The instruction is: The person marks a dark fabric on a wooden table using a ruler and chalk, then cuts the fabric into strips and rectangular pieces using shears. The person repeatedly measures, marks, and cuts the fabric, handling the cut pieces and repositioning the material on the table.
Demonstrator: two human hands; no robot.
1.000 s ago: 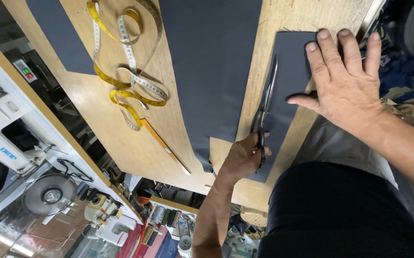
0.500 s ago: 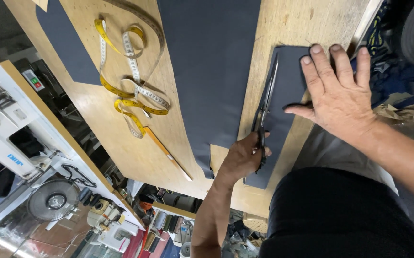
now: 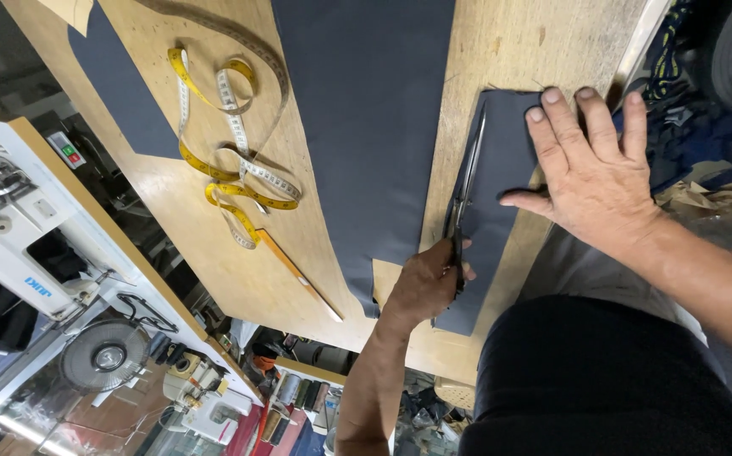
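My left hand (image 3: 421,287) is clenched around the handles of a pair of long tailor's shears (image 3: 465,190), fingers wrapped tight on the grips, the blades running up along the left edge of a small dark navy fabric piece (image 3: 501,181). My right hand (image 3: 590,173) lies flat on that same piece, fingers spread apart and pressed down, the thumb pointing back toward the shears; it grips nothing. The piece lies on the pale wooden cutting table (image 3: 501,51), near its right edge, with its lower end reaching down past my left hand.

Just left of the shears, a much larger sheet of navy cloth (image 3: 366,110) runs down the table. Farther left, a yellow measuring tape (image 3: 231,160) lies in loose coils on the wood, with a thin wooden ruler (image 3: 298,274) slanting away below it and another dark fabric piece (image 3: 117,97) beyond. A white sewing machine (image 3: 20,245) stands past the table's left edge.
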